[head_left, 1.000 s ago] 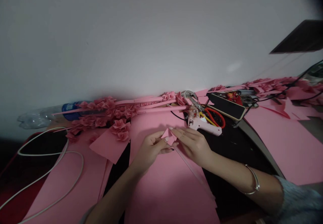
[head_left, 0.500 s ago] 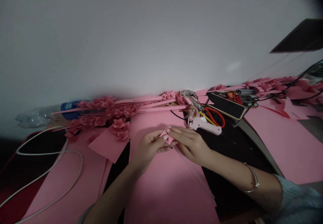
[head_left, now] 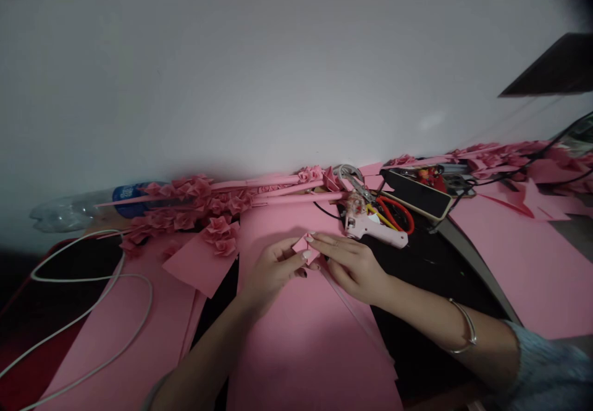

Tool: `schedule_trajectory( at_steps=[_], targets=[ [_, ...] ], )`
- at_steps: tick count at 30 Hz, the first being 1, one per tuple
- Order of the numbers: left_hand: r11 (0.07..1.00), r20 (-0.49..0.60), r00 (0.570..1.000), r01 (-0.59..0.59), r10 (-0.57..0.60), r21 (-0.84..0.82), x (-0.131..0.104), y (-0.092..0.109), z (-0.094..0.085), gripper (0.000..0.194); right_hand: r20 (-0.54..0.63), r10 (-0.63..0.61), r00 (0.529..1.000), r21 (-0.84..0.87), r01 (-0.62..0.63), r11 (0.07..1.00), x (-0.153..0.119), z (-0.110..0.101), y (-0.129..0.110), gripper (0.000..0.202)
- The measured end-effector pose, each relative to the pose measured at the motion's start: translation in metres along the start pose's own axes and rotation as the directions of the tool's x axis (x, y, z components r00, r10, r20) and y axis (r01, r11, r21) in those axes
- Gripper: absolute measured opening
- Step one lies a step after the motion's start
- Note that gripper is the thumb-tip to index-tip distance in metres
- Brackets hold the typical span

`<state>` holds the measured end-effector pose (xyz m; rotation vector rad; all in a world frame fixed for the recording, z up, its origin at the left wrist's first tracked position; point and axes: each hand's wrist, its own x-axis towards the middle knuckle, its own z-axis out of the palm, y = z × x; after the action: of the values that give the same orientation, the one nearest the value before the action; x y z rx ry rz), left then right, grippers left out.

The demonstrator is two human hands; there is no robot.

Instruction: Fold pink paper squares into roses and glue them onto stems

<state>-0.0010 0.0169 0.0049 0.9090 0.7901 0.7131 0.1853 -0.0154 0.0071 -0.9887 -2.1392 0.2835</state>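
Observation:
A small folded pink paper [head_left: 302, 246] is pinched between both hands above the middle pink sheets [head_left: 306, 349]. My left hand [head_left: 273, 270] grips its left and lower edge, thumb on top and fingers beneath. From the right, my right hand [head_left: 354, 266] presses fingertips on the paper's upper right side; its thumb is mostly hidden under the hand. Folded pink paper flowers [head_left: 221, 236] lie to the left, some on a square pink sheet [head_left: 197, 269]. A white glue gun [head_left: 377, 230] rests just beyond my right hand.
Along the wall lie pink paper stems [head_left: 278, 185], a clear plastic bottle [head_left: 74, 210], red-handled scissors [head_left: 393, 213] and a black-faced box [head_left: 419, 194]. A white cable [head_left: 151, 300] loops at left. More pink sheets [head_left: 532, 262] lie at right.
My left thumb has shifted slightly down and right on the folded paper, showing more of its surface. The fingers beneath have moved slightly. My right hand stays almost still.

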Motion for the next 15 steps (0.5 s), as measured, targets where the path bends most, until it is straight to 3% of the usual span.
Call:
schedule_trajectory(
  at_steps=[11,15],
  targets=[
    [1.000,0.005,1.000,-0.001,0.001,0.018,0.0005,-0.0021,-0.0010,0.025,0.008,0.015,1.000,0.066,-0.016,0.998,-0.0014,0.0009,0.0004,0.048],
    [0.995,0.011,1.000,-0.016,0.015,0.101,-0.0003,-0.0014,0.0010,0.024,-0.019,0.139,0.990,0.115,-0.136,0.984,-0.0044,0.0003,0.0000,0.046]
  ],
)
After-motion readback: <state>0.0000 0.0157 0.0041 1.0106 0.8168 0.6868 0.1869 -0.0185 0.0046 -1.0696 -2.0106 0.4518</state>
